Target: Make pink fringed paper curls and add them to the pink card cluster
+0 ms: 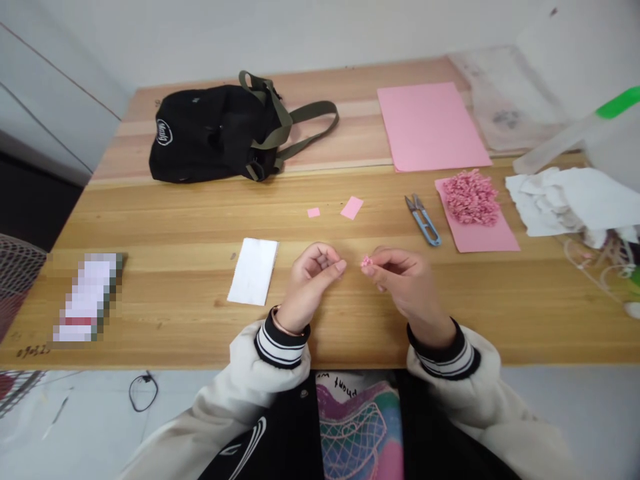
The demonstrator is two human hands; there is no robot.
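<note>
My right hand (407,283) pinches a small pink flower-like piece (367,262) between thumb and forefinger, above the wooden table (175,220). Facing it, a short gap away, my left hand (311,283) has its thumb and forefinger brought together; whatever may be between them is too small to make out. Beyond the hands lie two small pink paper pieces (352,207). Blue-handled snips (424,221) rest to the right, blades pointing away. Further right, a pile of pink curled pieces (471,198) sits on a pink sheet (483,239).
A black bag (215,133) lies at the back left, a large pink sheet (433,127) at the back right. White paper (254,272) is left of my hands, a blurred phone-like object (87,297) far left. Crumpled white tissue (575,200) lies at the right.
</note>
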